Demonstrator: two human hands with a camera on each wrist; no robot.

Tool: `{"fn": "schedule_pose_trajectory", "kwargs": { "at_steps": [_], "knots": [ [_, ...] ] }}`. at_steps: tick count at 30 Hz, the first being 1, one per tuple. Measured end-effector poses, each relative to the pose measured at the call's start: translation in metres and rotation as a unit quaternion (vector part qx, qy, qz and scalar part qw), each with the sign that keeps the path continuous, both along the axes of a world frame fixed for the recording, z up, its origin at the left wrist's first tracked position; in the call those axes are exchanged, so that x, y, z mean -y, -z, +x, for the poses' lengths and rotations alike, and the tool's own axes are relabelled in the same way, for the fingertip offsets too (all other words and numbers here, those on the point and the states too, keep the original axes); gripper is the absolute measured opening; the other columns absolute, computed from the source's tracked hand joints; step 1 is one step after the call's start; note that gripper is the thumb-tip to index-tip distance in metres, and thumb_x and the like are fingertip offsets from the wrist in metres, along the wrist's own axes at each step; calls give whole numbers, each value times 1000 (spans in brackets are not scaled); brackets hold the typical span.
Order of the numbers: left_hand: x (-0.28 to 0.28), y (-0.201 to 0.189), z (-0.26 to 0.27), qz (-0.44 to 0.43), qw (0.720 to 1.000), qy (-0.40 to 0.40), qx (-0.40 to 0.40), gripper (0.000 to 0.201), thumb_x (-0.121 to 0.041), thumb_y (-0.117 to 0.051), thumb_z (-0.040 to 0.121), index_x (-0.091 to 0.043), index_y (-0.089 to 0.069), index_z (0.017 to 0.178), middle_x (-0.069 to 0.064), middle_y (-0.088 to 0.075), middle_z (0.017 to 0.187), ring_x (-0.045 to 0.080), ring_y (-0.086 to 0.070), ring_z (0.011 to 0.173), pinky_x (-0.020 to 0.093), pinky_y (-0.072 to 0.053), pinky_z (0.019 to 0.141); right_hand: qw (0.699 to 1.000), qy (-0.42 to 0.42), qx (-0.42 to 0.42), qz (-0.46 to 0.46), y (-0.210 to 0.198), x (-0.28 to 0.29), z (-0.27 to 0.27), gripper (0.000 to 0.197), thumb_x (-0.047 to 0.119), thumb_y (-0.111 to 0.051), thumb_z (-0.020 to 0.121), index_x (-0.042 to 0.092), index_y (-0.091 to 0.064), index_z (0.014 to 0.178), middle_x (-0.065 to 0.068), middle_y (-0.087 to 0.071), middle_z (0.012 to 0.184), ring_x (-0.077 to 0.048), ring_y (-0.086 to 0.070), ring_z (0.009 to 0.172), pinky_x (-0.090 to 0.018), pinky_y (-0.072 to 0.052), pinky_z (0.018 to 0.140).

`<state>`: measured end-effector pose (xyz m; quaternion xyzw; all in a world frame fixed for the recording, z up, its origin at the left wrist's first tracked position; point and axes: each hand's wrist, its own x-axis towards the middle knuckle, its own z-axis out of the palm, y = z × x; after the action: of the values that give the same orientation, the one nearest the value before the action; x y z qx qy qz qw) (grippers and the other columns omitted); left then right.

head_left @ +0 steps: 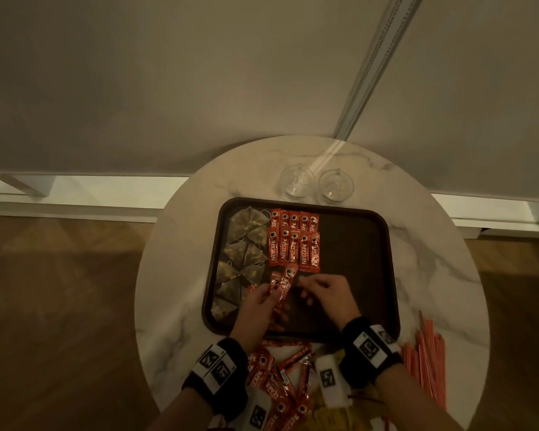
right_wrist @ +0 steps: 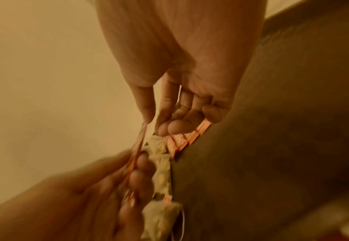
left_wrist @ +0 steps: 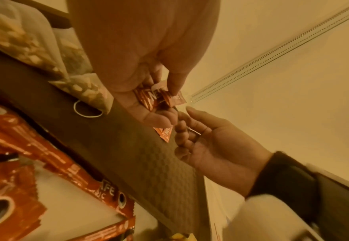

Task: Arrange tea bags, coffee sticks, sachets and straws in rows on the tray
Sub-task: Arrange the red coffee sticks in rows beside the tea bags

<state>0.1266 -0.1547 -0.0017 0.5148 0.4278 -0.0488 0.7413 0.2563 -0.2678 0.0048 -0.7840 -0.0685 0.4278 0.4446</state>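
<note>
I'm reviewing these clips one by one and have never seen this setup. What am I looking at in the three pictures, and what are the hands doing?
No machine here: a person wears three cameras. The head view looks down at a round marble table; the other two views look along each wrist at the fingers.

On the table sits a dark tray. It holds pyramid tea bags along its left side and two rows of red coffee sticks beside them. Loose coffee sticks and orange straws lie near the table's front edge, two glasses behind the tray.

The left hand holds a few coffee sticks over the tray. The right hand reaches for them; whether it already pinches one is unclear.
</note>
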Motion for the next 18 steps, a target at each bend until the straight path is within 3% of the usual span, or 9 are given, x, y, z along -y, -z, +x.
{"fn": "schedule_pose_trajectory", "kwargs": {
  "at_steps": [2, 6, 10, 13, 15, 18],
  "knots": [
    [-2, 2, 3, 17, 1000, 0, 8, 17, -27, -51, 99, -15, -61, 107, 9, -71, 92, 16, -68, 71, 32, -58, 62, 999, -18, -23, 23, 0, -2, -19, 15, 21, -64, 92, 11, -75, 90, -3, -73, 80, -9, -62, 65, -17, -50, 65],
    [-8, 4, 6, 46, 999, -1, -4, 18, -27, -54, 97, -14, -61, 108, 8, -70, 91, 15, -67, 69, 30, -57, 58, 997, 31, -51, 46, 6, -13, -29, 9, 15, -67, 89, 11, -75, 89, 2, -73, 76, -6, -63, 64, -18, -51, 65],
    [-16, 0, 0, 88, 995, -21, -40, 17, -27, -51, 99, -17, -59, 110, 7, -67, 96, 17, -66, 71, 29, -56, 53, 999, 30, -25, 18, 11, -26, -13, 10, 15, -69, 88, 7, -74, 88, 0, -68, 72, -6, -56, 56, -17, -49, 60],
    [-25, -9, -8, 115, 992, -30, -46, 16, -25, -48, 100, -17, -58, 110, 9, -66, 97, 18, -65, 71, 26, -51, 46, 999, -17, 8, -39, 17, -40, 11, 13, 16, -68, 89, 4, -72, 91, -1, -65, 73, -5, -52, 53, -13, -45, 51],
    [-28, -17, -13, 105, 993, -43, -39, 18, -24, -48, 101, -14, -59, 110, 10, -67, 98, 17, -66, 68, 26, -50, 44, 993, -82, 31, -84, 22, -52, 21, 11, 17, -67, 90, 8, -71, 85, 0, -65, 74, -5, -56, 59, -16, -47, 55],
    [-29, -24, -18, 80, 996, -46, -21, 17, -22, -47, 101, -13, -59, 107, 12, -68, 98, 17, -65, 65, 26, -49, 43, 980, -150, 47, -125, 31, -70, 25, 14, 18, -66, 90, 16, -67, 76, 1, -65, 79, -9, -60, 73, -29, -54, 77]
  ]
}}
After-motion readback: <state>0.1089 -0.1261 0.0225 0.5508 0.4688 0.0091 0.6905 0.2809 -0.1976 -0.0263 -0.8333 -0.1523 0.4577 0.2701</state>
